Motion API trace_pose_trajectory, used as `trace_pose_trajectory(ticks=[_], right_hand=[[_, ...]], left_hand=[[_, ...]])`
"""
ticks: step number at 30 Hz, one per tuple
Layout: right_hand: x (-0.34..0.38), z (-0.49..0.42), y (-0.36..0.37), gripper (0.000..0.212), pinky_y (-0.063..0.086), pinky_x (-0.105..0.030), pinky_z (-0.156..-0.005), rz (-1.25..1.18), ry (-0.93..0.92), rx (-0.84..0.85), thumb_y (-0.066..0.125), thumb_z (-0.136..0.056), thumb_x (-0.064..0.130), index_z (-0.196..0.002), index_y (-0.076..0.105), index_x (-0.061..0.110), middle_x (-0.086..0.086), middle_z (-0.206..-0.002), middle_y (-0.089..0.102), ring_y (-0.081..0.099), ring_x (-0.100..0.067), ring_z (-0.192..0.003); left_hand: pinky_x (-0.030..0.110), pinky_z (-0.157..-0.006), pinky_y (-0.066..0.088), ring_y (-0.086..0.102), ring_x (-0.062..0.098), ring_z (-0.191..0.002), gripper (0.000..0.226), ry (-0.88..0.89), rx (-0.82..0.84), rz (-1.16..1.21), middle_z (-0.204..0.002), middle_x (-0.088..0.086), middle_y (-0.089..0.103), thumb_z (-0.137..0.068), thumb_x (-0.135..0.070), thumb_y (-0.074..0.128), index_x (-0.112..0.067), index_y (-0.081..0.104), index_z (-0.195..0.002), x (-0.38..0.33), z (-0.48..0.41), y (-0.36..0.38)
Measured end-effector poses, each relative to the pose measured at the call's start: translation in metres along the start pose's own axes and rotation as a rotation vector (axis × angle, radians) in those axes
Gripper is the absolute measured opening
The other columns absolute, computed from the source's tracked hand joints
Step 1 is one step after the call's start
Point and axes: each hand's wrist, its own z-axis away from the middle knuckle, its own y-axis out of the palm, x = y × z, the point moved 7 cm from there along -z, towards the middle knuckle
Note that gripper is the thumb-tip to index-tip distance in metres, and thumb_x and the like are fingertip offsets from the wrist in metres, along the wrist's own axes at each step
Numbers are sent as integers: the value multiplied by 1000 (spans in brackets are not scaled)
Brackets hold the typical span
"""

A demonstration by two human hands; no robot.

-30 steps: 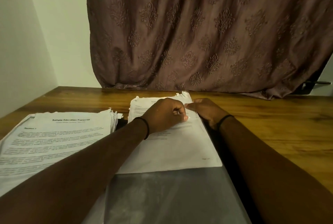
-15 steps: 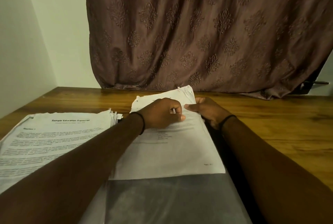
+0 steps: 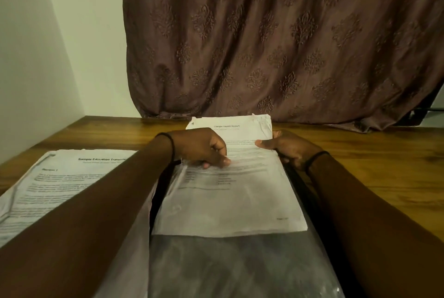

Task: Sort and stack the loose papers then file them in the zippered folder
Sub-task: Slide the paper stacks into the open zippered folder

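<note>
head view: my right hand grips the stack at its far right edge, thumb on top. my left hand sits curled on its left side, fingertips on the page; pinching or not, i cannot tell. the stack lies on the folder.

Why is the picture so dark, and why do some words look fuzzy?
Head view: dim, warm light. The title on the left stack is readable but its small print smears. The health report stack has blurry lines too, and the folder shows pale glare.
</note>
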Motion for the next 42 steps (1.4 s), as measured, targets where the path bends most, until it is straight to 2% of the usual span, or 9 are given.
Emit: trace_pose_trajectory(ticks=[10, 13, 16, 20, 29, 32, 35, 37, 42], right_hand=[[7, 6, 7, 35, 26, -15, -34, 74, 29, 153, 67, -90, 17, -121, 65, 0, -19, -119, 68, 50, -11, -55], [5, 3, 9, 37, 58, -29, -70, -60, 74, 166, 69, -89, 18, -125, 65, 8, -12, -120, 69, 69, -23, -94], [7, -1, 13, 35, 52, -47, -97, -300, 64, 73, 64, -93, 12, -126, 62, 2, -16, -118, 69, 67, -33, -109], [22, 5, 16, 27, 59, -38, -79, -232, -61, -112, 56, -98, 6, -123, 60, -1, -19, -115, 68, 69, -31, -95], [26, 7, 19, 30, 47, -61, -96, -132, -129, -13, 61, -96, 12, -125, 62, 5, -21, -119, 68, 64, -44, -107], [20, 10, 24, 27, 52, -36, -67, 51, -81, 96, 66, -93, 24, -117, 68, 11, -22, -114, 69, 63, -37, -80], [9, 12, 19, 50, 53, -40, -87, 71, 59, 192, 77, -77, 29, -121, 68, 9, -13, -118, 70, 65, -38, -108], [7, 13, 17, 45, 58, -30, -75, 76, 110, 226, 75, -82, 21, -125, 66, 11, -8, -118, 71, 66, -28, -110], [18, 7, 21, 27, 52, -25, -58, -35, -15, 8, 67, -93, 22, -113, 68, 4, -12, -103, 74, 69, -22, -78]], left_hand=[[21, -54, 40, 49, 13, -53, 22, -65, 15, -41, -56, 2, 60, -85, -27, 74, -6, 71, -80, 20, 3, -7], [24, -57, 42, 49, 14, -57, 21, -52, 36, -10, -61, 6, 60, -85, -27, 74, -7, 70, -79, 19, 4, -8], [26, -59, 43, 49, 15, -54, 17, -25, 32, 21, -59, 6, 59, -85, -24, 74, -10, 69, -77, 14, 1, -3], [24, -52, 47, 53, 17, -44, 25, -65, 2, 30, -57, 11, 56, -88, -24, 71, 0, 65, -82, 18, 2, -2], [17, -63, 43, 56, 3, -57, 38, -266, 94, -309, -59, -5, 65, -78, -55, 71, -21, 66, -64, 33, 22, -22], [19, -65, 43, 53, 3, -58, 31, -173, 62, -265, -61, -3, 65, -81, -45, 74, -19, 67, -64, 27, 16, -23], [24, -65, 43, 51, 9, -61, 29, -69, 56, -151, -62, 0, 64, -81, -36, 76, -10, 70, -71, 20, 11, -15], [23, -67, 45, 54, 9, -63, 26, -28, 39, -66, -67, 3, 65, -83, -30, 76, -5, 71, -79, 15, 8, -10], [28, -68, 46, 54, 15, -64, 18, 65, -58, 52, -68, 7, 65, -85, -32, 73, -18, 72, -75, -3, -5, 4]])
